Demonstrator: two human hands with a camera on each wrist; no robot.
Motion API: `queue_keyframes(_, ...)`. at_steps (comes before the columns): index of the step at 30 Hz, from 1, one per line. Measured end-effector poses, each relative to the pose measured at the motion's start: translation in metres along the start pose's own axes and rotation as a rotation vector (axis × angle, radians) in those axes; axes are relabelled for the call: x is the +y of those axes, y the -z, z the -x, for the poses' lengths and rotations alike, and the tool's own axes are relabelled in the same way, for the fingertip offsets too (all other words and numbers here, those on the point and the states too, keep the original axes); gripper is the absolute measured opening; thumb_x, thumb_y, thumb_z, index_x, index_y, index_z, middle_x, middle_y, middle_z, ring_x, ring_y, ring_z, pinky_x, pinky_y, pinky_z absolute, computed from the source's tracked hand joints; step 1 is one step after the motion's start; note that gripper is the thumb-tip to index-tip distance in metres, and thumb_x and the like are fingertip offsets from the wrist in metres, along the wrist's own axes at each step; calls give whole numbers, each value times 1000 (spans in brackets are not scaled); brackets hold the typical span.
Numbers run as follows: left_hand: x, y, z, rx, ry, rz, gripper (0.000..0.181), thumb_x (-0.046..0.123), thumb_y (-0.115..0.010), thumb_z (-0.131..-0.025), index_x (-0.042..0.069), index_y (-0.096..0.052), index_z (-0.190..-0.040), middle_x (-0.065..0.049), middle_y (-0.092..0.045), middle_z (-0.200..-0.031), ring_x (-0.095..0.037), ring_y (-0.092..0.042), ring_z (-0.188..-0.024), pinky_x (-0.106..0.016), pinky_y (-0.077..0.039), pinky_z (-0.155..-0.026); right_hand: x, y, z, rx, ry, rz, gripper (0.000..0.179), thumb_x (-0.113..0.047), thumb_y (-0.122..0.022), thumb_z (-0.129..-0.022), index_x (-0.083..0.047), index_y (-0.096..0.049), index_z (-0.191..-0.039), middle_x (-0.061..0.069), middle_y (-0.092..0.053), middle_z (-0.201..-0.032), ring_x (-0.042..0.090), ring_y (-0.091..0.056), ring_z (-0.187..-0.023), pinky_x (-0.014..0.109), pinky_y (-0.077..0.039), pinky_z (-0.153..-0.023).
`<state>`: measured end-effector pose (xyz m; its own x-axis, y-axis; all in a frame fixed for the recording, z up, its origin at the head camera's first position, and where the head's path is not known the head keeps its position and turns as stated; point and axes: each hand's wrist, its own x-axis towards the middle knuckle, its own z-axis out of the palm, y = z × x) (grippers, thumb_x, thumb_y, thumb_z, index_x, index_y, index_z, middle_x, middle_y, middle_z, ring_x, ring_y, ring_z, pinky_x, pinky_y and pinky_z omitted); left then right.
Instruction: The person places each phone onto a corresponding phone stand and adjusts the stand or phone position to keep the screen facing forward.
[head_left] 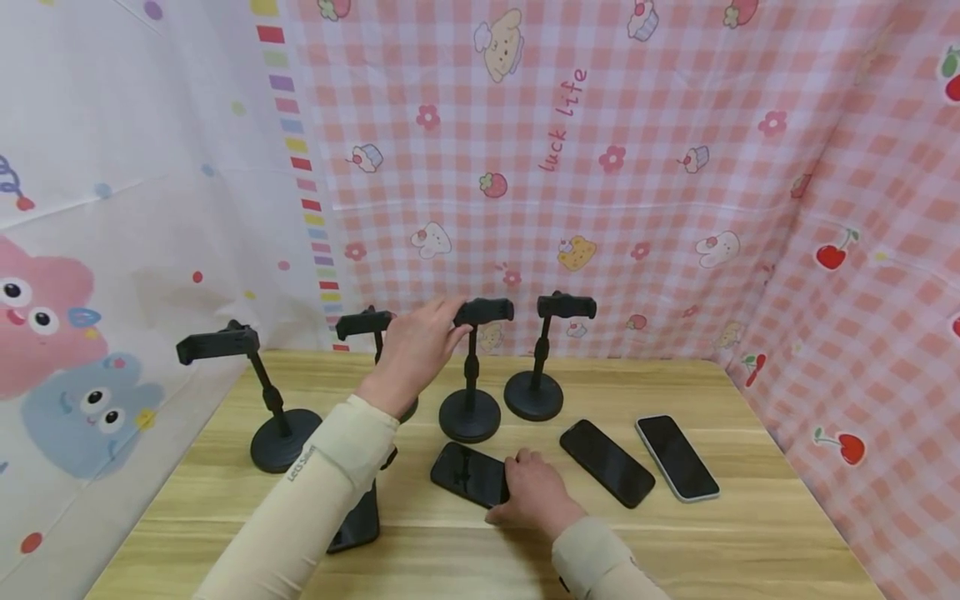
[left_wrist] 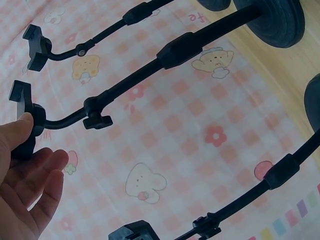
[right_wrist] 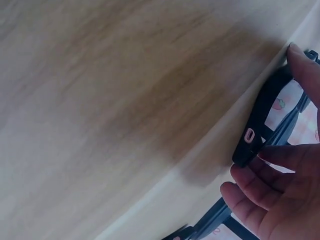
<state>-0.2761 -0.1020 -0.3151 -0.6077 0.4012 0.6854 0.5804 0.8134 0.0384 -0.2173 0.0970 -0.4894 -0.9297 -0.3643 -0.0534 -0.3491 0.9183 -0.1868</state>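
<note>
Left hand [head_left: 417, 345] pinches the clamp [head_left: 491, 311] of a black stand [head_left: 470, 414]; right hand [head_left: 536, 493] grips a phone [head_left: 467, 473].
Thumb and fingers close on each; that phone is screen-up before the stand, its right end hidden. The left sleeve [head_left: 318, 487] partly covers another stand [head_left: 365, 324] and a second phone [head_left: 360, 527]; two more phones [head_left: 607, 462] lie rightward.

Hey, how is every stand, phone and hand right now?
Left stand: upright, empty
Second stand: upright, empty, partly hidden
Third stand: upright, empty, held at the top
Right stand: upright, empty
Left phone: lying down, dark, partly hidden
Middle phone: screen up, dark
Black phone: flat, screen up, dark
White-edged phone: flat, screen up, dark
Left hand: pinching third stand
Right hand: gripping middle phone
</note>
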Motion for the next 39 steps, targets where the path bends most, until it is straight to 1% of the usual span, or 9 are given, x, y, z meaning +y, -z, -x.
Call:
queue_keyframes(5, 2, 1, -1, -25, 14, -14, 40, 26, -69, -95, 4, -63, -128, -13, -70, -113, -23, -70, -77, -37, -57, -63, -1, -2, -1, -4, 2, -32, 82, -52, -86, -68, 7, -61, -119, 16, -53, -103, 33, -53, -94, 48, -49, -81)
queue_keyframes(9, 2, 2, -1, -31, 27, -8, 40, 24, -70, -94, 4, -63, -128, -13, -70, -113, -23, -70, -79, -37, -57, -63, 0, -2, -3, -17, 1, -53, 85, -51, -87, -68, 8, -59, -123, 18, -53, -108, 33, -52, -98, 49, -48, -86)
queue_keyframes(13, 3, 2, -1, -39, 40, -2, 40, 23, -71, -94, 4, -64, -128, -13, -70, -113, -23, -70, -80, -37, -57, -64, 1, -2, -6, -44, 5, -83, 89, -50, -87, -69, 8, -57, -129, 18, -51, -114, 33, -50, -104, 48, -46, -92)
queue_keyframes(17, 4, 3, -1, -43, 39, -5, 40, 24, -70, -94, 4, -64, -128, -13, -70, -113, -24, -70, -82, -38, -57, -65, 1, -2, -8, -76, 16, -121, 90, -45, -88, -71, 9, -53, -133, 21, -49, -121, 35, -48, -111, 47, -43, -97)
queue_keyframes(22, 4, 2, -1, -46, 40, -4, 41, 24, -71, -94, 3, -63, -128, -13, -70, -114, -24, -70, -82, -38, -57, -66, -1, -2, -10, -91, 10, -149, 88, -41, -89, -72, 10, -52, -134, 22, -48, -123, 36, -46, -113, 47, -43, -98)
queue_keyframes(27, 4, 2, -1, -38, 45, 3, 41, 23, -71, -93, 3, -64, -128, -13, -70, -114, -24, -70, -80, -38, -57, -66, -2, -3, -11, -100, -8, -151, 87, -41, -89, -72, 9, -52, -133, 22, -48, -121, 35, -46, -111, 47, -43, -97)
queue_keyframes(30, 4, 3, -1, -35, 42, 7, 40, 23, -72, -93, 3, -64, -127, -14, -70, -113, -25, -70, -80, -38, -58, -66, -3, -2, -10, -114, -23, -157, 84, -41, -88, -73, 8, -54, -131, 20, -48, -117, 34, -46, -108, 46, -44, -95)
queue_keyframes(39, 4, 3, 0, -27, 32, -8, 41, 23, -72, -93, 3, -64, -127, -14, -70, -111, -25, -71, -80, -38, -58, -66, -7, 4, -5, -132, -55, -187, 74, -39, -90, -69, 8, -60, -118, 15, -48, -104, 31, -47, -95, 45, -45, -86)
